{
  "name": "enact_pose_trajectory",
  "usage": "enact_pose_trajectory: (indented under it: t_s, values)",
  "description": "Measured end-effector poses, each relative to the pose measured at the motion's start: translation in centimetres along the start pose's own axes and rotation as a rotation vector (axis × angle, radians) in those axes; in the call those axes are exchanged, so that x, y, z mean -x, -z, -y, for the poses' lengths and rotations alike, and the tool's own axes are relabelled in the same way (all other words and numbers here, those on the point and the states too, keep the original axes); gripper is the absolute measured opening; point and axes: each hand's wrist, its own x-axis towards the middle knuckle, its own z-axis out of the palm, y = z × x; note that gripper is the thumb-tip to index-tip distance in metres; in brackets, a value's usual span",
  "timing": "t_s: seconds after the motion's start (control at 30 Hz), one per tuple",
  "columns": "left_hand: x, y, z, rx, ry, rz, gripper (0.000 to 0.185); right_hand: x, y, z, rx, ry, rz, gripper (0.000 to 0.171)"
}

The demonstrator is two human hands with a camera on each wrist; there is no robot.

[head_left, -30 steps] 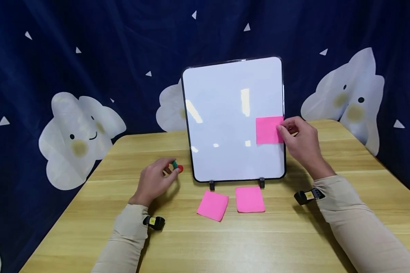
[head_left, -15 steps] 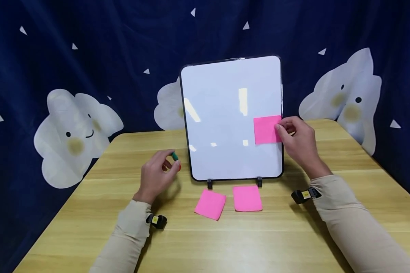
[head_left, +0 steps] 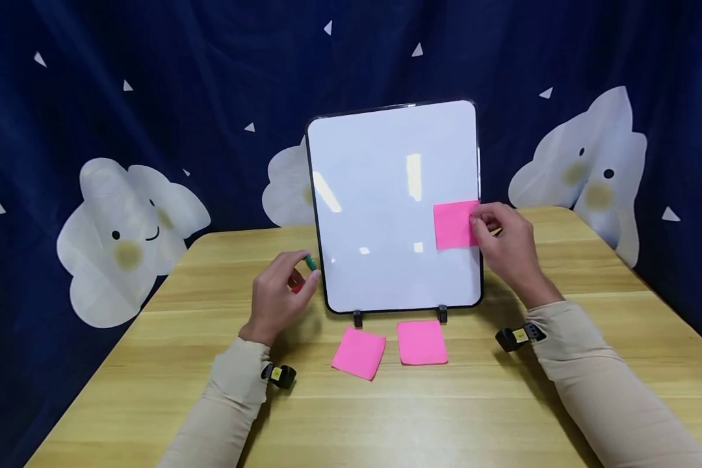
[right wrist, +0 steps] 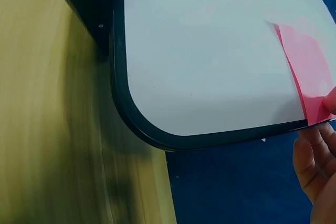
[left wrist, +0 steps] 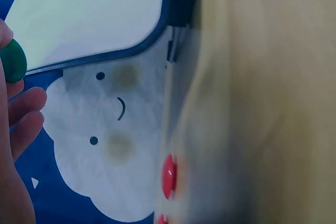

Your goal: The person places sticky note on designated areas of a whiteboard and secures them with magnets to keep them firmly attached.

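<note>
My left hand (head_left: pixel 282 294) pinches a small round green magnet (left wrist: pixel 14 60) between thumb and fingertips, just off the left edge of the whiteboard (head_left: pixel 380 169). Red magnets (left wrist: pixel 169 176) lie on the table below that hand, partly hidden behind it in the head view. On the other side, my right hand (head_left: pixel 507 247) pinches the right edge of a pink sticky note (head_left: pixel 453 225) lying over the board's right side. In the right wrist view the thumb is on the note's front at the black frame, with other fingers behind the board's edge.
The whiteboard stands upright on two black feet (head_left: pixel 358 318). Two more pink notes, a tilted one (head_left: pixel 359 353) and a straighter one (head_left: pixel 422 342), lie on the wooden table (head_left: pixel 386 422) in front. A dark blue curtain (head_left: pixel 222 58) with clouds hangs behind.
My left hand has lifted the green magnet off the table beside the red ones and moved right and up toward the board's left edge. The right hand stays at the pink note.
</note>
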Motion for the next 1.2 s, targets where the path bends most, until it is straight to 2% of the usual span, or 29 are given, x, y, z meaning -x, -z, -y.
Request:
enact_pose_trajectory:
  t_s: [0.2,0.43,0.57,0.9,1.2]
  values:
    - [-1.1,-0.9,-0.9,0.024,-0.022,-0.013,0.037,0.2,0.0,0.0,-0.001,0.009,-0.018,0.014]
    - [-1.9,-2.2,-1.6,0.041,-0.048,-0.041,0.034,0.2,-0.2,-0.5,0.000,0.075,-0.095,0.012]
    - [-2.3,-2.8,-2.0,0.044,-0.064,-0.038,0.034,0.2,-0.1,-0.6,-0.017,0.090,-0.100,0.013]
    - [-2.8,-3.5,-2.7,0.070,-0.032,0.041,0.033,0.2,0.4,-0.7,-0.028,0.163,-0.019,0.023]
    - [-4.3,-3.8,-3.1,0.043,-0.024,0.120,0.033,0.3,0.4,-1.0,-0.020,0.163,0.014,0.021]
